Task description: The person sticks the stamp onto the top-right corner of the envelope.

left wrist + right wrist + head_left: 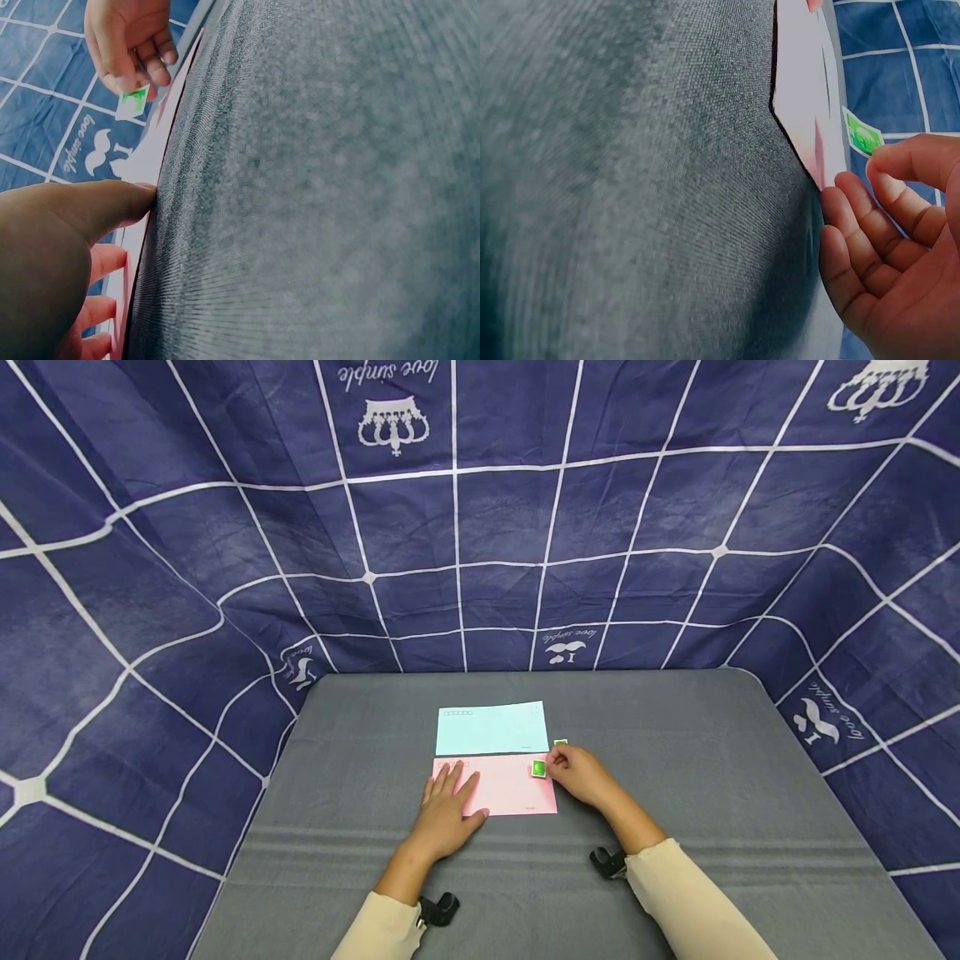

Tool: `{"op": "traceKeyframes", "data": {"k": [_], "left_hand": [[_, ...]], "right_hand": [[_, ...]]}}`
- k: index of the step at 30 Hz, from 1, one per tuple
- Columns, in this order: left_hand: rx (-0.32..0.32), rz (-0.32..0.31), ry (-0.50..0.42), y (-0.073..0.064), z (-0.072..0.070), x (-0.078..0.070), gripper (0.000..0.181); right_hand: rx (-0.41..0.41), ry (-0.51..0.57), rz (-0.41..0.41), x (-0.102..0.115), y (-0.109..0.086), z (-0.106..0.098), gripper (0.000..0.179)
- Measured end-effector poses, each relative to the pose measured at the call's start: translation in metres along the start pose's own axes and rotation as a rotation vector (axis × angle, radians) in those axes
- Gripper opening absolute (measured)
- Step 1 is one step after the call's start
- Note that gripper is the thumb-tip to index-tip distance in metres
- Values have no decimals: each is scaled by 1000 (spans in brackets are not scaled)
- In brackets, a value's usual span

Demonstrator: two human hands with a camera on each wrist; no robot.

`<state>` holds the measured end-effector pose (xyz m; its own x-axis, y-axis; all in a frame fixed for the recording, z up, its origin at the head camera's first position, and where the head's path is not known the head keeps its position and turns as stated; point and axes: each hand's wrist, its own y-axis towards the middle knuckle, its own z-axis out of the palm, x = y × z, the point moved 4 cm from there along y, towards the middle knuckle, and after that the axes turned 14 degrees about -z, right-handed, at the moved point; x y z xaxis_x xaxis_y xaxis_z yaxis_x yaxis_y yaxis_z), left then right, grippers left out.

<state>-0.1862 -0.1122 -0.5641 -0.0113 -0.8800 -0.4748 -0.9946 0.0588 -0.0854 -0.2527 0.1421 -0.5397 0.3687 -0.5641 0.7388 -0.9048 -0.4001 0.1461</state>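
A pink envelope [510, 793] lies flat on the grey table, its left part under my left hand [442, 818]. That hand rests on it with spread fingers, the thumb near the lower edge. Between thumb and forefinger, my right hand [573, 772] pinches a small green stamp [538, 768] with a white border. In the right wrist view the stamp [864, 135] is held by one edge, tilted above the envelope's right end. The left wrist view shows the stamp [133, 103] raised over the pink paper, the other right fingers loosely curled.
A light blue envelope [491, 731] lies just behind the pink one. Another green stamp [561, 742] sits at its right, partly hidden by the right hand. Grey cloth covers the table [337, 760]. Blue curtains [502, 518] with white lines stand at the back and sides.
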Motion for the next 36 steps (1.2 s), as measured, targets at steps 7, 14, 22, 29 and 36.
{"op": "traceKeyframes", "data": {"k": [7,14,22,29,36], "left_hand": [[-14,11,-4,-1,-1,-1,66],[-13,5,4,-1,-1,-1,65],[-3,4,2,-1,0,-1,66],[-10,15,-9,-2,-1,-2,66],[-10,16,-9,-1,-1,-2,65]], "right_hand": [[9,0,16,-1,7,6,6],[26,-31,4,1,13,7,5],[50,-44,6,0,19,8,5],[57,-35,28,-2,24,11,4],[53,-42,31,-5,26,13,5]]}}
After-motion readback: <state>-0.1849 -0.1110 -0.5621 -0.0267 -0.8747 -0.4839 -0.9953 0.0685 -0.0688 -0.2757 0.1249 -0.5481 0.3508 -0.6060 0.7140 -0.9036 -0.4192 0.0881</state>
